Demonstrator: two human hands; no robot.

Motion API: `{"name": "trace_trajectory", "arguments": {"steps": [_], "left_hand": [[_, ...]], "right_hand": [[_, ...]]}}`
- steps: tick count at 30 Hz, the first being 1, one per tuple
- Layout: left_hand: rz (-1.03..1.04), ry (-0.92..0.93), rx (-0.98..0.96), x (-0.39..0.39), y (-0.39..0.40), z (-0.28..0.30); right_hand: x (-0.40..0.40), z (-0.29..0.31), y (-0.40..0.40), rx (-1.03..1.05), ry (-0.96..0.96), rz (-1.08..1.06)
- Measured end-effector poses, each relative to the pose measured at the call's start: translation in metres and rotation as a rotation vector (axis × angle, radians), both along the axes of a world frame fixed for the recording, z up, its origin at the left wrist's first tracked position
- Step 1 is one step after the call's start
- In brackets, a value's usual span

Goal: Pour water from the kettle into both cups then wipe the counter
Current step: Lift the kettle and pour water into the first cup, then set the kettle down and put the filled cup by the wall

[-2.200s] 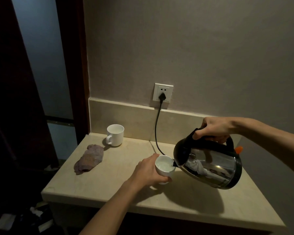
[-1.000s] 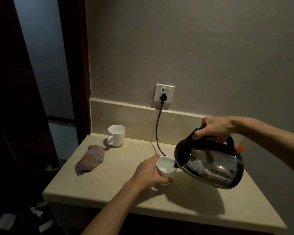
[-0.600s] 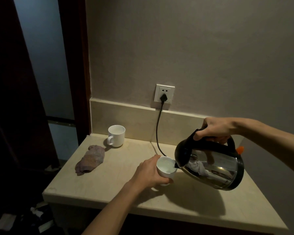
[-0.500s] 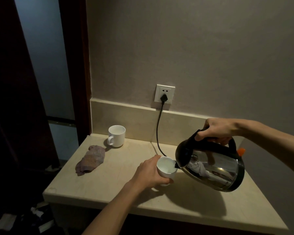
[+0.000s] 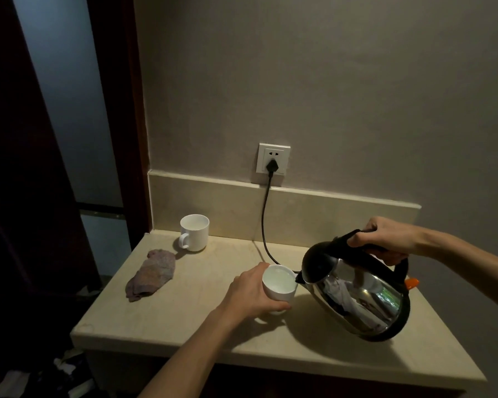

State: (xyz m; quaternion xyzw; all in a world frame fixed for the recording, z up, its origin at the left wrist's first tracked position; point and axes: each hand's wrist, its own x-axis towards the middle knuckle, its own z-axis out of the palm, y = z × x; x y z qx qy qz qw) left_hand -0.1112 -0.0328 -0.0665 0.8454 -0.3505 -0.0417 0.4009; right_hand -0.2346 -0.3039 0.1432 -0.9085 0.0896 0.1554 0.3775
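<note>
Right hand (image 5: 384, 242) wrapped round black handle of shiny steel kettle (image 5: 357, 294), tilted, spout at rim of water-filled white cup (image 5: 279, 284) gripped by left hand (image 5: 253, 294) on beige stone counter (image 5: 184, 311); second white mug (image 5: 194, 232) and crumpled purplish-grey cloth (image 5: 152, 274) well left.

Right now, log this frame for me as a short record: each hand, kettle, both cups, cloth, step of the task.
left hand: grips near cup, water in it
right hand: grips handle of kettle
kettle: tilted, lifted, spout at near cup's rim
far cup: upright by backsplash; contents unclear
cloth: crumpled on counter, untouched
cord: plugged into wall socket
step: pouring; wiping not yet done
</note>
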Motion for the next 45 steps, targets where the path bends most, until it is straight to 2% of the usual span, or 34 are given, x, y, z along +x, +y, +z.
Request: {"name": "trace_trajectory", "arguments": {"steps": [5, 8, 14, 19, 24, 37, 45], "left_hand": [[0.013, -0.011, 0.013, -0.002, 0.002, 0.004], [0.01, -0.01, 0.014, -0.002, 0.002, 0.003], [0.0, 0.004, 0.013, -0.003, 0.002, 0.003], [-0.009, 0.031, 0.015, -0.002, 0.0, 0.002], [-0.011, 0.047, 0.019, -0.001, -0.001, 0.001], [-0.016, 0.033, -0.017, 0.001, 0.0, -0.005], [-0.009, 0.047, -0.028, 0.001, -0.001, -0.005]], "right_hand": [[-0.008, -0.018, -0.015, 0.023, -0.084, -0.092], [-0.014, -0.026, -0.024, 0.104, -0.137, -0.173], [-0.024, -0.038, -0.046, 0.365, -0.43, -0.353], [-0.014, -0.05, -0.042, 0.537, -0.667, -0.582], [0.004, -0.062, -0.031, 0.573, -0.817, -0.755], [-0.007, -0.1, -0.06, 0.409, -0.892, -0.898], [-0.005, -0.138, -0.058, 0.48, -0.914, -0.971]]}}
